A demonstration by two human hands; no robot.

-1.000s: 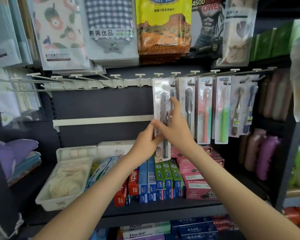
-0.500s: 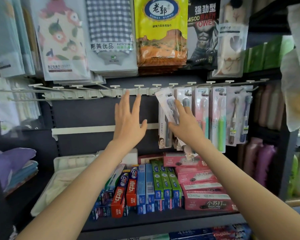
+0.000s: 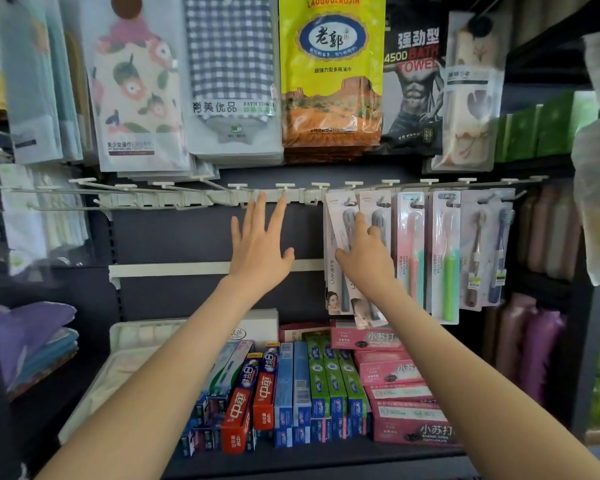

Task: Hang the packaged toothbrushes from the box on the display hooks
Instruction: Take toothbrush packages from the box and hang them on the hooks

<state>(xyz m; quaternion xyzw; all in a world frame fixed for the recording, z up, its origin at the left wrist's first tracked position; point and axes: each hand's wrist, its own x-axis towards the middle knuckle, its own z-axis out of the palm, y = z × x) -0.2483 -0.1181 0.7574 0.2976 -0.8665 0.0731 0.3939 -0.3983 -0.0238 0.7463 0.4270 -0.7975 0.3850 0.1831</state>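
Note:
My right hand (image 3: pixel 364 258) pinches a tilted clear toothbrush package (image 3: pixel 338 216) holding a dark grey brush, its top at the white hook rail (image 3: pixel 201 199). Another package hangs straight behind it. To the right hang more toothbrush packages: a grey one (image 3: pixel 378 209), a pink one (image 3: pixel 411 244), a green one (image 3: pixel 447 254) and a pair of dark brushes (image 3: pixel 485 251). My left hand (image 3: pixel 258 251) is raised flat with fingers spread, fingertips touching the rail just below an empty hook (image 3: pixel 284 186). No box is in view.
Several empty hooks line the rail to the left. Packaged towels (image 3: pixel 329 74) hang above it. Toothpaste boxes (image 3: pixel 291 386) and pink boxes (image 3: pixel 388 372) fill the shelf below, with a white tray (image 3: pixel 125 341) at the left. Folded cloths (image 3: pixel 28 337) lie at far left.
My left hand let go of the package and rose to the rail with fingers spread. My right hand tilted the package and lifted its top to the hook level.

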